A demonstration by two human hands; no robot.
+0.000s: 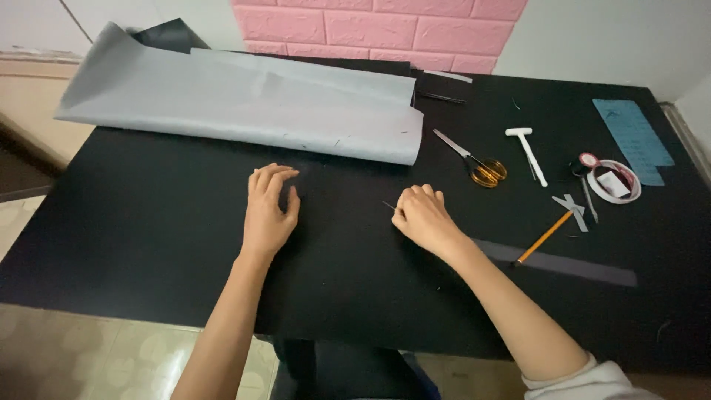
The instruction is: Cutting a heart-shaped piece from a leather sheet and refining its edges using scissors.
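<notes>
On the desk (148, 237), black fabric (355, 274) covers nearly everything; grey fabric (244, 104) lies folded at the far edge. We rest our left hand (268, 211) on the black fabric, fingers (274, 176) curled, gripping nothing. Our right hand (422, 216) has fingers pinched shut on a thin needle (389, 205), tip poking out leftward. Scissors (474, 163) lie well apart.

Lighting: soft, even indoor light, moderately bright | Shadows: faint, beneath the left hand (268, 211) and right hand (422, 216) | Glare: mild sheen on grey sheet (237, 100) | Focus: sharp centre, slight wide-angle stretch at edges
</notes>
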